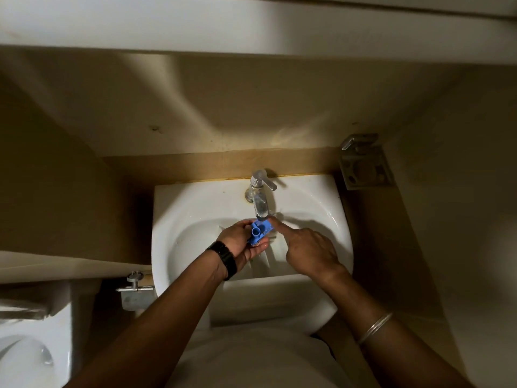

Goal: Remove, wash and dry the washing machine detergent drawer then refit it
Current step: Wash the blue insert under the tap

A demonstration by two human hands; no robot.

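1. Washing under way at the basin, by the look of it: blue drawer insert held right under the tap spout, near the basin's back rim, so that any flow lands straight inside it.
2. Left hand cupped beneath the insert, palm up, fingers curled round its near and left sides; likely held that way to keep the open face and the little round tube turned up toward the spout.
3. Right hand mostly folded, forefinger stretched out straight, tip touching the insert's far right corner; probably rubbing residue loose there or steadying the piece. Nothing gripped by this hand.
4. Kept low over the middle of the bowl, well inside the rim, presumably so drips fall into the basin.
5. Tap lever swung toward the right; water stream itself hard to make out in this dim light, though wet streaks glint along the basin's right rim.
6. Drying and refitting still ahead; no cloth and no washing machine in sight.
7. Slip risk: small wet plastic, one cupped hand only.
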